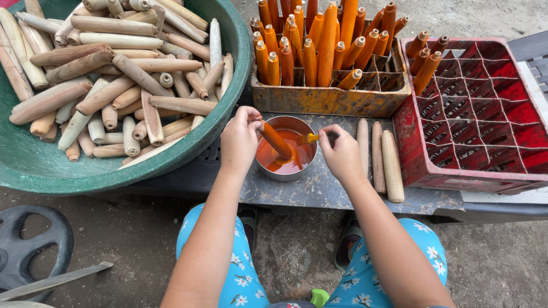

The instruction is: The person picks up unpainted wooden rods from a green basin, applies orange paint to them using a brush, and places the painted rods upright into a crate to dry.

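Blue floral trouser knees (240,279) sit lowest, just beneath both forearms. Above them, the left hand (240,140) pinches the upper end of a short round wooden peg coated orange (276,141), its lower end dipped into a small round metal bowl of orange stain (285,149) between the two hands. The right hand (341,153) is closed on a small brush with orange bristles (309,138), whose tip touches the peg over the bowl. Just right of the right hand lie three bare wooden pegs (378,155) on the grey slab. Beyond them stands a red plastic compartment crate (476,120). Ahead of both hands is a stained crate of upright orange pegs (325,51); left of the left hand, a green round basin heaped with unpainted pegs (114,74).
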